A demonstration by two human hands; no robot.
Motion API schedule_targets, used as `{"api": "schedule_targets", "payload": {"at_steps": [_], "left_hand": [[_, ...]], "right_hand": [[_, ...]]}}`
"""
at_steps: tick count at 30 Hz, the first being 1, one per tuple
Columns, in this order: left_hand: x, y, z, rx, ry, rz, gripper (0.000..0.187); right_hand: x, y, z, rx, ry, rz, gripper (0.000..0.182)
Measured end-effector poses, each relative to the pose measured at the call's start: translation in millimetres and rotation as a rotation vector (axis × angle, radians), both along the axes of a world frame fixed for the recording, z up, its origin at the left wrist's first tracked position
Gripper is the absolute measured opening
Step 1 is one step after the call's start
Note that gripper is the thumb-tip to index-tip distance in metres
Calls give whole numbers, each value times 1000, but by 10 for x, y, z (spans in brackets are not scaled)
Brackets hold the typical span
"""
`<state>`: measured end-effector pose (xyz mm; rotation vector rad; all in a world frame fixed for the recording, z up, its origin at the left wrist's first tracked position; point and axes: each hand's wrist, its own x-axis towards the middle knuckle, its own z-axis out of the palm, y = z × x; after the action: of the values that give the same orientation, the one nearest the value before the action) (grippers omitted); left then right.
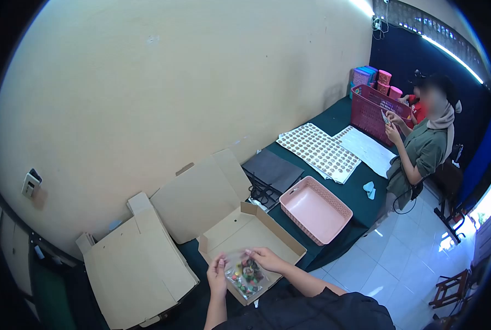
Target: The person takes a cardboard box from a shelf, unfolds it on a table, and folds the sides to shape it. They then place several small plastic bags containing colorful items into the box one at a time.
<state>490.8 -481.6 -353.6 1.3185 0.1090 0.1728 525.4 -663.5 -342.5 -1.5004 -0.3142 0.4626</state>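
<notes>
Bag (248, 276), colourful pieces inside | pinched at top by left hand (218, 270) + right hand (265, 259) | over open cardboard box (248, 230) | pink basket (317, 213) near box

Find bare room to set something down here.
Green tablecloth shows between the pink basket, patterned sheets and blue scrap; the basket's floor looks bare. Crowded: toward the wall, stacked cardboard and dark bag; the clear pouch is over the near end of the open box.
</notes>
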Motion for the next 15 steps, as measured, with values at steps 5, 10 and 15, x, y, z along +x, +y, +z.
{"api": "schedule_targets", "payload": {"at_steps": [5, 10, 15], "left_hand": [[-73, -253, 155, 103, -77, -94, 44], [-109, -315, 90, -56, -33, -68, 41], [-161, -296, 59, 170, 59, 77, 23]], "right_hand": [[-111, 196, 127, -256, -576, -224, 31], [-143, 260, 107, -112, -460, -327, 33], [4, 129, -69, 96, -65, -202, 21]]}}
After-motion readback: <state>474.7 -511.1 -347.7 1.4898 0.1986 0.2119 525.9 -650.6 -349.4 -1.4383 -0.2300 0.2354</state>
